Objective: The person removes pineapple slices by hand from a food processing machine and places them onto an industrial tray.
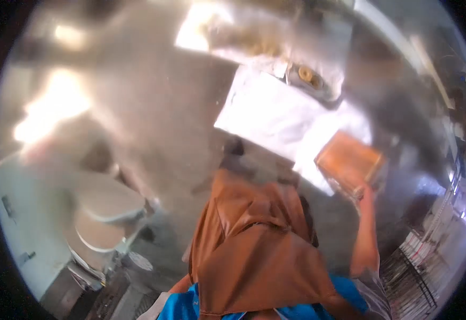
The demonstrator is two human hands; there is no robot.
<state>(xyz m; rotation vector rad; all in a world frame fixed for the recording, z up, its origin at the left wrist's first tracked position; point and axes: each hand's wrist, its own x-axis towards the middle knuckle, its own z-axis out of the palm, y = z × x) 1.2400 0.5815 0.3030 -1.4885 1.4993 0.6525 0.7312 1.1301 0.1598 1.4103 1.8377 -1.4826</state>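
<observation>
My right hand (362, 190) is closed on the near edge of an orange-brown rectangular container (349, 158), held out ahead and to the right. Blur hides whether anything is inside it. Behind the container lies a white sheet (270, 109), partly covered by it. Only a bit of my left arm (180, 285) shows beside the brown apron (254, 240); the left hand is out of sight.
Past the sheet, a yellowish ring-shaped thing (305, 73) sits in a pale tray or wrapping. A wire rack (411, 277) stands at the lower right. Pale rounded tubs or lids (102, 229) are at the left, near a greenish wall panel (27, 213).
</observation>
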